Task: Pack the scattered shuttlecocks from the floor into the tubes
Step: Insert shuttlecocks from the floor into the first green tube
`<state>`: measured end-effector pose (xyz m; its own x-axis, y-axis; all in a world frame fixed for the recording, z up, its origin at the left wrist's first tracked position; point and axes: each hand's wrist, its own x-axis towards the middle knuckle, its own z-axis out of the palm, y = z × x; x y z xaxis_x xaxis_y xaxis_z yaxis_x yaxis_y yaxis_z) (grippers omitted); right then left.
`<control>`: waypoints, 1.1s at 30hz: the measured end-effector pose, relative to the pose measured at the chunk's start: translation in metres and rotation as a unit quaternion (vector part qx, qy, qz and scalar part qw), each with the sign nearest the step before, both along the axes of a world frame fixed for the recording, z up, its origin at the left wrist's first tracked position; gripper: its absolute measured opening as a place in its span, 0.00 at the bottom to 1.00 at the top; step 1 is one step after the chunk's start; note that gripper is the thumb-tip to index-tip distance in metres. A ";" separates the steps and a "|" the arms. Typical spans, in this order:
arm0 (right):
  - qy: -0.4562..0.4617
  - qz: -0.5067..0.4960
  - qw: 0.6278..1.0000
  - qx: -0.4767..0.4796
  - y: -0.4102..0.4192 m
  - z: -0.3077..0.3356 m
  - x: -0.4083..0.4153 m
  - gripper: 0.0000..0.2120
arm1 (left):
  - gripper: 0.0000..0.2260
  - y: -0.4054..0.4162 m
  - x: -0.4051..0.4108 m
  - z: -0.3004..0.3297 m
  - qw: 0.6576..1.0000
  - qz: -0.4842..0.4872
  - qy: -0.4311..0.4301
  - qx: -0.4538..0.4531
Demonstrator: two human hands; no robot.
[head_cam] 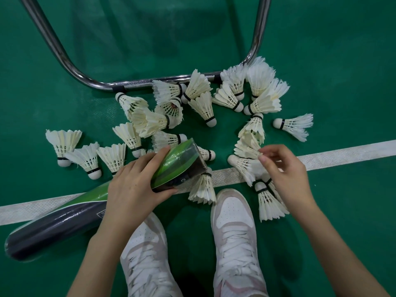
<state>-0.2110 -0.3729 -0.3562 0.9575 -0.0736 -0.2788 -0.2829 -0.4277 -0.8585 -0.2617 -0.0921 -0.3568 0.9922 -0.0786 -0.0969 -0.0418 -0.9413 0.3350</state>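
Green and dark, the tube (90, 207) lies slanted across the white line (342, 156), and the left hand (135, 185) grips it near its open end (194, 158), fingers curled over the top and thumb pressed along the underside. That end is tilted up toward the pile; the capped end rests low at the left.

At the other side, the right hand (287, 176) pinches the feather edge of a shuttlecock (248, 147) between thumb and forefinger, the other fingers loosely curled above a second one (246, 166) lying with its cork to the left.

Just below the tube's mouth one shuttlecock (202, 188) lies on the line, feathers toward the shoes (234, 232). Another (269, 202) lies under the right wrist beside the right shoe.

Beyond the hands, shuttlecocks (201, 103) lie scattered over the green floor (342, 61), many overlapping in a loose arc. Three (85, 156) sit in a row at the left of the tube, corks down toward the viewer. One (294, 125) lies apart at the right, cork pointing left.

Behind the pile a bent chrome bar (70, 65) runs along the floor, and several shuttlecocks touch it.
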 end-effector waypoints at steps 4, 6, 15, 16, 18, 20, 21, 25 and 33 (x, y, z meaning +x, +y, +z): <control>0.003 -0.002 0.999 -0.046 -0.010 -0.011 -0.012 0.09 | 0.40 -0.004 -0.001 -0.001 1.000 -0.013 0.002 -0.004; 0.010 0.010 0.997 -0.073 -0.011 -0.016 -0.016 0.08 | 0.39 -0.006 -0.001 -0.001 1.000 -0.016 0.001 -0.004; 0.099 0.026 0.994 -0.044 0.003 -0.026 -0.019 0.09 | 0.40 -0.008 0.000 0.000 1.000 -0.019 -0.001 -0.003; 0.094 0.024 0.995 -0.040 0.005 -0.025 -0.019 0.08 | 0.40 -0.008 0.000 0.000 1.000 -0.018 0.000 -0.002; 0.076 0.016 0.997 -0.030 0.009 -0.020 -0.018 0.09 | 0.40 -0.008 0.001 0.000 1.000 -0.019 0.002 -0.003; 0.054 0.006 0.998 -0.017 0.011 -0.011 -0.015 0.10 | 0.40 -0.008 0.001 0.000 1.000 -0.019 0.003 -0.004; 0.044 0.001 0.999 -0.009 0.013 -0.006 -0.013 0.10 | 0.40 -0.008 0.001 0.000 1.000 -0.018 0.003 -0.003; 0.011 -0.008 0.998 0.058 0.023 0.016 -0.005 0.10 | 0.40 -0.009 0.001 -0.001 1.000 -0.021 0.002 0.004; 0.020 0.056 0.991 0.120 0.061 0.028 -0.005 0.13 | 0.40 -0.008 0.000 0.000 1.000 -0.020 -0.002 0.006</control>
<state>-0.2156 -0.3120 -0.3281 0.9437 0.1052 -0.3138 -0.2815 -0.2436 -0.9281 -0.2613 -0.1001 -0.3567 0.9887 -0.1169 -0.0941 -0.0808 -0.9430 0.3227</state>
